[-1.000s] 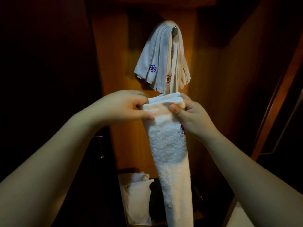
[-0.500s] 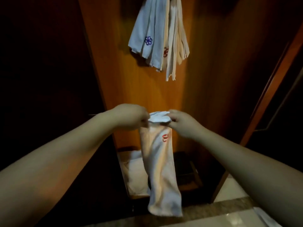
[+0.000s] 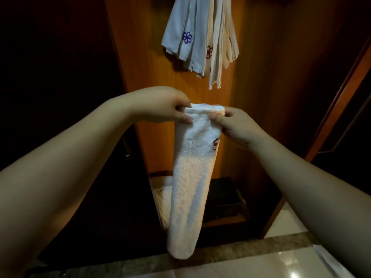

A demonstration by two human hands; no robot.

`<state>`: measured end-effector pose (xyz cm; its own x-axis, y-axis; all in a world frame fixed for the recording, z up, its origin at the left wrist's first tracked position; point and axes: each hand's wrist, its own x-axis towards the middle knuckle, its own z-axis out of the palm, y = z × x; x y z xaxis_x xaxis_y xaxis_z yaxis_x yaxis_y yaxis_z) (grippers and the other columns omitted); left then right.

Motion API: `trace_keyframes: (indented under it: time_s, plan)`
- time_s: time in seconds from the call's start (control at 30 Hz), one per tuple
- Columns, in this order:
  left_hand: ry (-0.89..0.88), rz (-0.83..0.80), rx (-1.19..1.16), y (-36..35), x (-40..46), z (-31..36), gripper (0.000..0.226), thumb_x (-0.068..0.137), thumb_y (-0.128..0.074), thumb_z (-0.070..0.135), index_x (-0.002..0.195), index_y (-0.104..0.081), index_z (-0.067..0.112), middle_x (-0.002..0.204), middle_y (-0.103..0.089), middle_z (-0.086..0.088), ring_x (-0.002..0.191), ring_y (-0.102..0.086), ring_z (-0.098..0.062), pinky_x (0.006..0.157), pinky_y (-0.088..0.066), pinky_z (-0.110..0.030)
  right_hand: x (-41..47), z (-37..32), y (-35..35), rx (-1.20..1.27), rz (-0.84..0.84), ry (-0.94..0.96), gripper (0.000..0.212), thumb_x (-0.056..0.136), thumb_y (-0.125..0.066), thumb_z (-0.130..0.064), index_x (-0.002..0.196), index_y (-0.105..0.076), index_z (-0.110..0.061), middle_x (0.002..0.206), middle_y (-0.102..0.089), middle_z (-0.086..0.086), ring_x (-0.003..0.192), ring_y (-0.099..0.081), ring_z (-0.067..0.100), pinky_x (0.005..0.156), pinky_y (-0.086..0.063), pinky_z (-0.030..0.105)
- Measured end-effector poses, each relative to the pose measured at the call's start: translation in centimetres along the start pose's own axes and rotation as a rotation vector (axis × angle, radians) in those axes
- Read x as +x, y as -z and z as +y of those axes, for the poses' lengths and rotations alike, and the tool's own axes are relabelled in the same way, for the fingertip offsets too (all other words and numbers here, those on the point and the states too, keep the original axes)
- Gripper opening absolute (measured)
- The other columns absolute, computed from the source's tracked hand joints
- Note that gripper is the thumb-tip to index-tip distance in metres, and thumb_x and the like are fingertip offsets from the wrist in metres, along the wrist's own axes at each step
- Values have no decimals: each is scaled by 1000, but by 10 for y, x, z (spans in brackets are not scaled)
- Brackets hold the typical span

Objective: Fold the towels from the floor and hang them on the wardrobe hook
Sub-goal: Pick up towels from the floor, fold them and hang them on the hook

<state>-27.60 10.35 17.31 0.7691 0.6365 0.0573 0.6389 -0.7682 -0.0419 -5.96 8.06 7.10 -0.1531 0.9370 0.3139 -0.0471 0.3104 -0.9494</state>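
Both hands, left (image 3: 160, 108) and right (image 3: 236, 125), pinch a folded towel (image 3: 190, 177) before the wooden wardrobe (image 3: 261, 97) (tiled floor (image 3: 261, 265) below).

Below the hung towels (image 3: 200, 39), bare wardrobe back panel (image 3: 226, 97) leaves open room down to the folded towel (image 3: 192, 177) held up in front of it. Left of the hung towels stands a dark door (image 3: 60, 77). To their right, the wooden side wall (image 3: 291, 77) closes that side.

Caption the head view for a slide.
Both hands, left hand and right hand, pinch a folded white towel below towels already hanging in the wardrobe.
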Motion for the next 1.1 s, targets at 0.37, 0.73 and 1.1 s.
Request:
trace_keyframes:
  time_s: [0.37, 0.73, 1.1]
  plan:
    - [88, 337, -1601, -50, 6, 18, 31, 94, -59, 19, 123, -60, 11, 118, -72, -9, 111, -68, -26, 92, -56, -33, 12, -41, -29, -142, 197, 341, 22, 85, -71, -55, 103, -77, -44, 115, -69, 12, 104, -68, 23, 90, -55, 45]
    - [121, 387, -1887, -21, 26, 16, 19, 83, -68, 22, 99, -70, 12, 94, -77, -9, 91, -75, -25, 72, -62, -38, -16, 46, 29, 241, -25, -237, 68, 58, -87, -68, 112, -77, -28, 118, -74, 3, 112, -69, 22, 93, -56, 39]
    - [-105, 158, -1806, -2, 24, -3, 28, 70, -82, 29, 94, -81, 15, 97, -76, -8, 94, -73, -25, 77, -60, -38, -26, 40, -11, -43, 17, -233, 99, 41, -96, -54, 126, -64, -17, 120, -73, 2, 115, -67, 24, 103, -51, 49]
